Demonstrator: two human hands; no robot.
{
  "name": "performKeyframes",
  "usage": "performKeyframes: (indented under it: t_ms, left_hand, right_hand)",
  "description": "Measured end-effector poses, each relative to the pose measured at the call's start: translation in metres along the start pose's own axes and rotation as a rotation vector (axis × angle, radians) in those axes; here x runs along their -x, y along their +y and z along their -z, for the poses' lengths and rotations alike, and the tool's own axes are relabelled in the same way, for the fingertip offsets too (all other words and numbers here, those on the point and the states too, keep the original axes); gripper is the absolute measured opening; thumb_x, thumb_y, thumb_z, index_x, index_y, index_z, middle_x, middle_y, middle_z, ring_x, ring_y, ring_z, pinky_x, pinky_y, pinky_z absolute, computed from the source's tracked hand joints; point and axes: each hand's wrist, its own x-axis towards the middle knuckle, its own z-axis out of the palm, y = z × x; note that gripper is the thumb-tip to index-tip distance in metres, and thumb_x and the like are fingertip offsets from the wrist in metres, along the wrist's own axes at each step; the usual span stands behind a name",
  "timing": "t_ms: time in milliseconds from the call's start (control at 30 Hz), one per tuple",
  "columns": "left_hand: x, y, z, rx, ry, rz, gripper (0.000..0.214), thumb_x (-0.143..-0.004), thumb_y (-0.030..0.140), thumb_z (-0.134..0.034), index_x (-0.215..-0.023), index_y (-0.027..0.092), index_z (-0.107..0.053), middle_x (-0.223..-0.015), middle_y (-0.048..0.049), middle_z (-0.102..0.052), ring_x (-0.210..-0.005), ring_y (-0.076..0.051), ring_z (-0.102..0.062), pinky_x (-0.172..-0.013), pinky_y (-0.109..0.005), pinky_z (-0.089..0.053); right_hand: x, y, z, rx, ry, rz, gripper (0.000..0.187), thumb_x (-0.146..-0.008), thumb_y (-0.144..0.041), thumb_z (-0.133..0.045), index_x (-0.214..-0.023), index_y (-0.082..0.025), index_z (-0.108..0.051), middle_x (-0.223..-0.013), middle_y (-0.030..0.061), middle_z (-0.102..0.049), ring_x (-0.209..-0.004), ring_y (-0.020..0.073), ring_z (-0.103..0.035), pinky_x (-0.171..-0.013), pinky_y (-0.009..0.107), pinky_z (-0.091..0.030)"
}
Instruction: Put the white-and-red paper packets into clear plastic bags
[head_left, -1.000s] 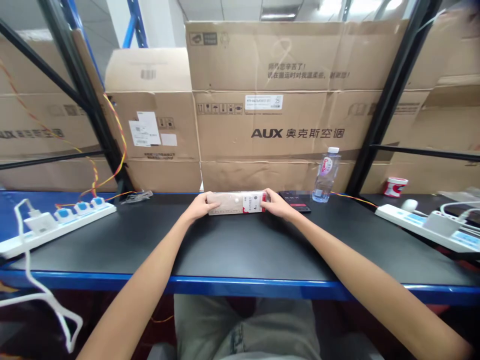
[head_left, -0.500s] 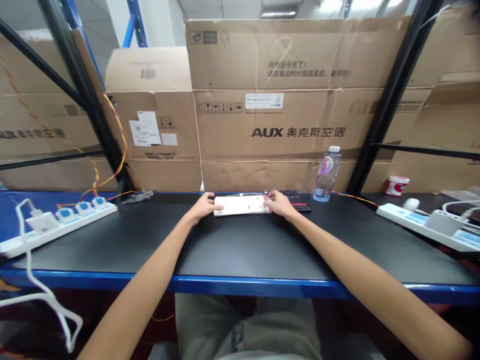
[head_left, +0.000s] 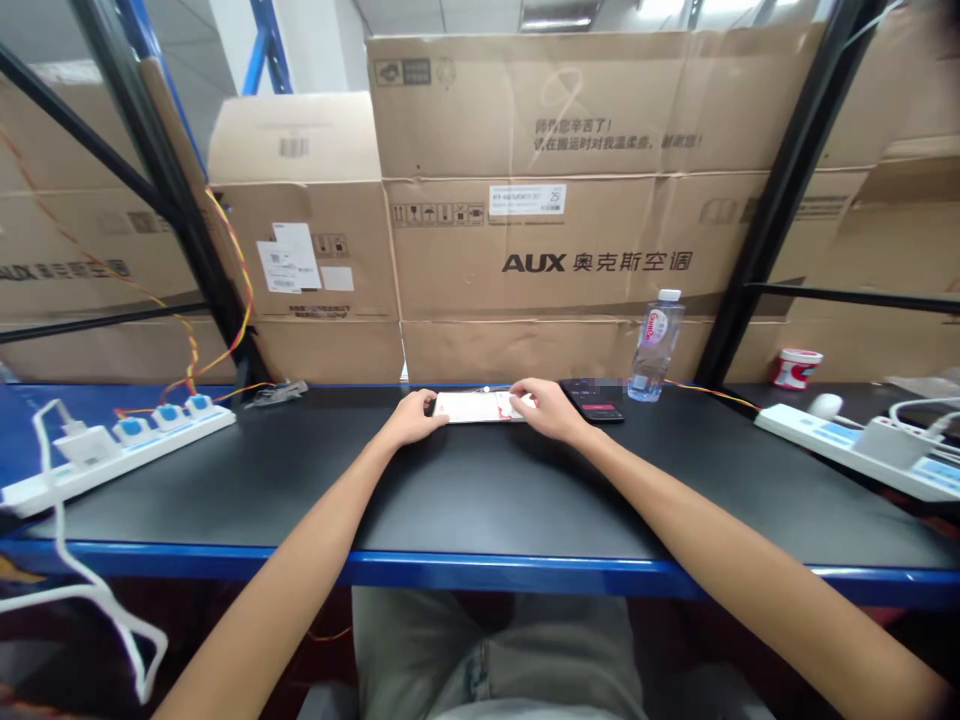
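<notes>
Flat pack: smooth, plastic-look, lt. sheen. Tabletop: smooth, semi-matt, mat'l unclear. Front rail: painted metal-look, glossy. Lg. carton: corrug. cardboard, matt, creased. Carton label: paper-look, smooth. Bottle: clr. plastic, glossy. Bottle cap: plastic, smooth. Phone: smooth glossy screen. L pwr. strip & R pwr. strip: plastic, smooth. Rack post: metal, satin. Trousers: cloth, matt, w/ folds.

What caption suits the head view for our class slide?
Left hand and right hand at a flat packet, black table below, bottle standing at right.
</notes>
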Motion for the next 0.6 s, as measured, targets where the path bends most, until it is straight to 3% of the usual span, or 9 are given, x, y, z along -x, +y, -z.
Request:
performKeyframes:
  t_ms: [67,167,267,400,467,600]
  left_hand:
    - [0.007,0.011,-0.005,-0.038,0.089,-0.055,0.041,-0.073,0.033,-0.067,-0.109,0.015,-0.065,-0.116,-0.0127,-0.068,-0.106,-0.028,-0.065,-0.095,-0.039,-0.051]
    - [0.026,0.034,-0.019,-0.041,0.164,-0.216,0.032,-0.081,0.031,-0.057,-0.107,0.016,-0.069,-0.115,-0.0108,-0.069,-0.107,-0.025,-0.064,-0.099,-0.035,-0.049]
    - [0.046,0.049,-0.028,-0.125,-0.06,-0.429,0.041,-0.089,0.037,-0.048,-0.122,0.017,-0.066,-0.133,-0.0102,-0.062,-0.125,-0.026,-0.055,-0.11,-0.037,-0.04]
    - [0.057,0.051,-0.025,-0.2,-0.202,-0.386,0.06,-0.093,0.051,-0.042,-0.137,0.013,-0.056,-0.153,-0.0118,-0.041,-0.139,-0.029,-0.041,-0.117,-0.04,-0.03]
    - [0.06,0.049,-0.021,-0.197,-0.257,-0.386,0.065,-0.094,0.057,-0.038,-0.142,0.016,-0.051,-0.157,-0.0089,-0.033,-0.143,-0.027,-0.034,-0.119,-0.039,-0.026]
    - [0.064,0.05,-0.014,-0.221,-0.336,-0.398,0.07,-0.094,0.063,-0.033,-0.149,0.021,-0.041,-0.161,-0.0042,-0.023,-0.147,-0.025,-0.024,-0.121,-0.037,-0.019]
  right_hand:
    - [0.005,-0.016,-0.007,-0.104,-0.103,0.122,0.02,-0.088,-0.024,-0.052,-0.087,-0.019,-0.071,-0.089,0.0054,-0.073,-0.083,0.0193,-0.067,-0.082,0.031,-0.051]
    - [0.015,-0.033,-0.015,-0.172,-0.235,0.223,0.021,-0.089,-0.024,-0.053,-0.096,-0.02,-0.073,-0.096,0.0051,-0.075,-0.087,0.0204,-0.068,-0.085,0.033,-0.052]
    - [0.028,-0.036,-0.015,-0.186,-0.358,0.28,0.031,-0.092,-0.029,-0.052,-0.117,-0.022,-0.069,-0.12,0.0069,-0.07,-0.11,0.0239,-0.065,-0.1,0.038,-0.047]
    - [0.044,-0.03,0.0,-0.101,-0.507,0.201,0.053,-0.097,-0.045,-0.044,-0.144,-0.022,-0.049,-0.15,0.0063,-0.045,-0.142,0.027,-0.037,-0.119,0.044,-0.026]
    - [0.051,-0.028,0.008,-0.05,-0.589,0.141,0.061,-0.098,-0.053,-0.039,-0.151,-0.023,-0.038,-0.155,0.0041,-0.036,-0.147,0.0273,-0.026,-0.121,0.046,-0.018]
    - [0.058,-0.03,0.016,-0.011,-0.642,0.065,0.069,-0.095,-0.063,-0.036,-0.154,-0.028,-0.026,-0.16,0.0008,-0.024,-0.149,0.0276,-0.017,-0.122,0.046,-0.01]
